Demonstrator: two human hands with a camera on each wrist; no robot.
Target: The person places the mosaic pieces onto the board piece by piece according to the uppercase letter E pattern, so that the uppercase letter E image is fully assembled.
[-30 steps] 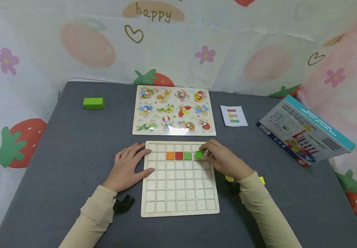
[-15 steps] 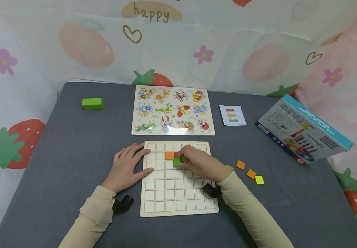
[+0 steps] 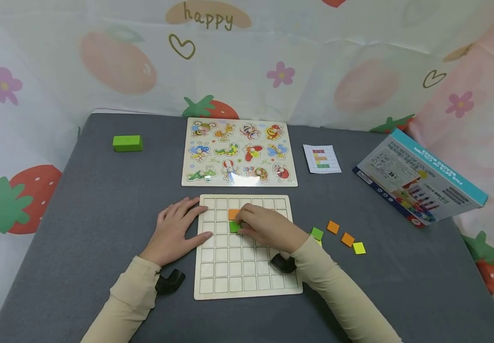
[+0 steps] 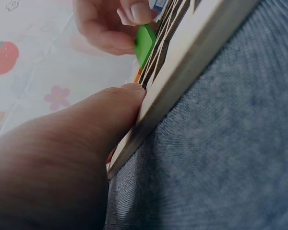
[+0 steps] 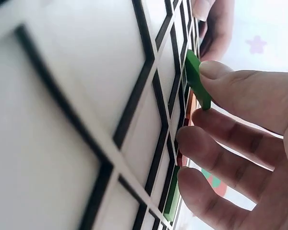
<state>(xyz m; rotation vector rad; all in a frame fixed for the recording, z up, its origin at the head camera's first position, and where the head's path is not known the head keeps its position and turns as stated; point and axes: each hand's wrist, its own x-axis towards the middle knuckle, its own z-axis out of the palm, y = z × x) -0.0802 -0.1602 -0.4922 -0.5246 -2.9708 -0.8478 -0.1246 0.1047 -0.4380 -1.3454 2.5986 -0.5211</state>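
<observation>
A green square tile [image 3: 234, 227] is tilting in the grip of the right hand [image 3: 269, 228], whose thumb and fingers are pinching it just below an orange tile [image 3: 233, 214] seated in the wooden grid board [image 3: 235, 285]; whether it is touching the board cannot be told. A second green tile [image 5: 171, 196] is lying in the grid near the right fingertips. The left hand [image 3: 177, 234] is spreading its fingers, its thumb and index finger resting on the board's left edge. Loose tiles are lying near the right sleeve [image 3: 341, 286], among them a yellow tile [image 3: 359, 248]. Farther back, an insect puzzle board [image 3: 240, 164] and a pattern card [image 3: 329, 164] are lying near a printed box [image 3: 420, 183], while a green block [image 3: 128, 143] is sitting at far left.
</observation>
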